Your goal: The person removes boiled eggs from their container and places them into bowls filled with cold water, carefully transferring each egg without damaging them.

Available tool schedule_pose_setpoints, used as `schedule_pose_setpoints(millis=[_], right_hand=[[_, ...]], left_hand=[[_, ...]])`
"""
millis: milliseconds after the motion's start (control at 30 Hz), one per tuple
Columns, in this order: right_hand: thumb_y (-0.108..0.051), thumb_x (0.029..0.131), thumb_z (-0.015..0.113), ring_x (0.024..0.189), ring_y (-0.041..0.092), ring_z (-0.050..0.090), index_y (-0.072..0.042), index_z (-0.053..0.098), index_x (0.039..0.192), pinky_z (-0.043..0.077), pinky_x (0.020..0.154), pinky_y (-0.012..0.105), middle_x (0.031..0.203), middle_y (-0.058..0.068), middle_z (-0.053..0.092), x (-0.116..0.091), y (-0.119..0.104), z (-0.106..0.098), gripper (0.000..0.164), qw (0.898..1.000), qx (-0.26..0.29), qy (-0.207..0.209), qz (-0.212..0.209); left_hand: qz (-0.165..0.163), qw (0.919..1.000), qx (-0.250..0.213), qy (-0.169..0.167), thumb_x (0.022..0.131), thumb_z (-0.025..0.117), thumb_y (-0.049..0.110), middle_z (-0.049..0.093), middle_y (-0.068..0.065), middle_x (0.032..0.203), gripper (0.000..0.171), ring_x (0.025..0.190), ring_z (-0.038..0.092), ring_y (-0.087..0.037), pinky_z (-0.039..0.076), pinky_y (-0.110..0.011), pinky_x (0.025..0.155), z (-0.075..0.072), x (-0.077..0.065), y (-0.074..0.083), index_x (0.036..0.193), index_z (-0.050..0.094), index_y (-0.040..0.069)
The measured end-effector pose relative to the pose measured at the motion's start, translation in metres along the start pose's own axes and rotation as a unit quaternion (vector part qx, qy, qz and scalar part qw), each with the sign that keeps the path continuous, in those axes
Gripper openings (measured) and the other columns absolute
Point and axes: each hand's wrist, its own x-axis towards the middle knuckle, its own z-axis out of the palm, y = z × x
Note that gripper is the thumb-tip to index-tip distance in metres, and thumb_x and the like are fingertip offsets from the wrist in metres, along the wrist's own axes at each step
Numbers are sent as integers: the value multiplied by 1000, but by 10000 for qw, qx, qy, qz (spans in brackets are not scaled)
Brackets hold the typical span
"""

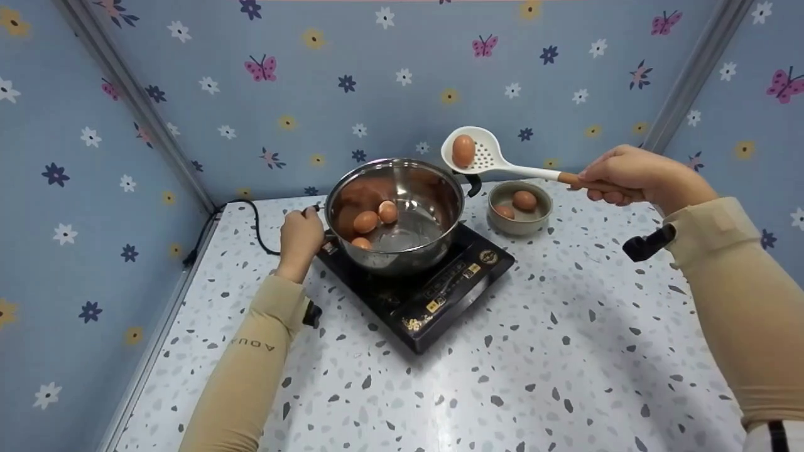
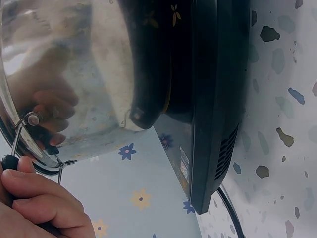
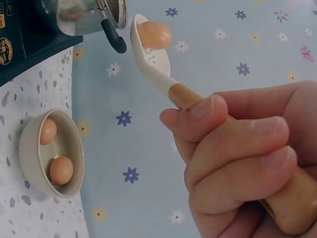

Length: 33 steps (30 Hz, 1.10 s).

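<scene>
My left hand (image 1: 300, 237) grips the black side handle of a steel pot (image 1: 402, 260); in the left wrist view its fingers (image 2: 44, 198) curl round that handle. Three brown eggs (image 1: 365, 221) lie in the pot. With my right hand (image 1: 634, 174) I hold a white slotted spoon (image 1: 524, 169) by its wooden handle, raised over the table. One brown egg (image 1: 463, 150) sits in its bowl, up beside the pot's right rim. A small beige bowl (image 1: 520, 225) with two more eggs (image 3: 61, 170) stands below the spoon.
Under the pot is a black induction cooker (image 1: 452, 289), its control panel facing front right. A black cord (image 1: 256, 226) runs from it to the left. The speckled white table (image 1: 502, 389) meets flowered wall panels (image 1: 402, 81) behind and at both sides.
</scene>
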Motion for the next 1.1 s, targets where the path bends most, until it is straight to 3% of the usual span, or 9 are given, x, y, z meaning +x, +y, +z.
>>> schedule_pose_setpoints(millis=[267, 900, 1100], right_hand=[[-31, 116, 49, 55, 6, 46, -2, 66, 132, 41, 53, 23, 76, -4, 64, 1, 19, -9, 38, 9999, 45, 131, 45], [-30, 116, 47, 55, 5, 46, -15, 73, 117, 40, 53, 22, 77, -6, 64, 4, 59, -18, 30, 9987, 371, 213, 266], [-30, 117, 46, 55, 5, 46, -13, 72, 118, 41, 53, 23, 78, -6, 64, 4, 69, -17, 31, 9986, 328, 265, 313]], left_hand=[[-48, 10000, -39, 12, 118, 31, 27, 50, -10, 80, 40, 68, 49, -25, 42, -40, 71, 0, 0, -1, 93, 55, 5], [-46, 10000, -33, 19, 118, 32, 27, 48, -10, 79, 40, 68, 46, -25, 41, -41, 70, 0, -1, 1, 90, 53, 7], [-72, 10000, 29, 8, 118, 31, 27, 50, -9, 80, 41, 69, 48, -24, 41, -40, 71, 0, -2, 2, 92, 55, 7]])
